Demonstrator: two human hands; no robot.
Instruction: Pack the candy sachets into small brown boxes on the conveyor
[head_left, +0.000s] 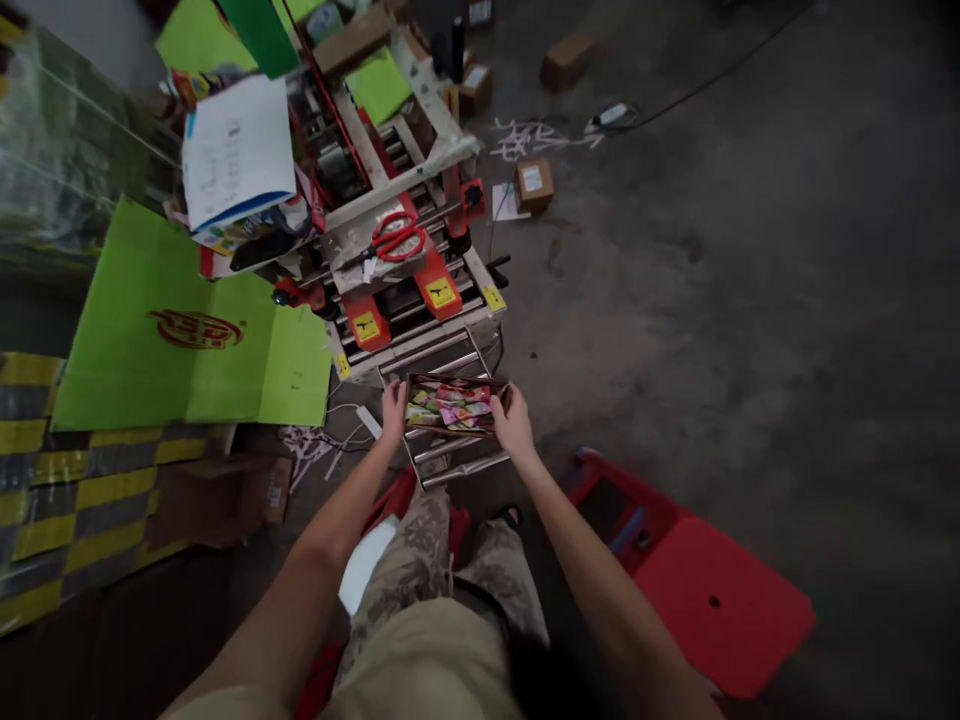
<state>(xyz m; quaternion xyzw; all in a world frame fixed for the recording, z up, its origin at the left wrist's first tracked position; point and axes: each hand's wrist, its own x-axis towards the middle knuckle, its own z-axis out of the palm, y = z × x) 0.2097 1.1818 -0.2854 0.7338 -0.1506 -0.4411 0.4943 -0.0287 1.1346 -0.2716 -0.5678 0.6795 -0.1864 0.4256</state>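
Between my two hands is a small open cardboard box [448, 433], filled with colourful wrapped packets [454, 402] in pink, red and green. My left hand [393, 410] grips its left end, fingers along the outer wall. On the opposite end my right hand [514, 418] is closed, with the thumb over the rim by the packets. The box is level, at the metal roller conveyor [465, 468] in front of me; whether it rests on the rollers or is just above them I cannot tell. Part of each hand's fingers is hidden behind the box.
Beyond the rollers stands a carton-sealing machine [405, 345] with red-handled scissors [397, 238] and a paper-topped pile [240, 150] on it. A green cardboard sheet [195, 340] leans at left. A red plastic stool-like piece [720, 600] lies at right; a small carton [534, 185] is on the floor.
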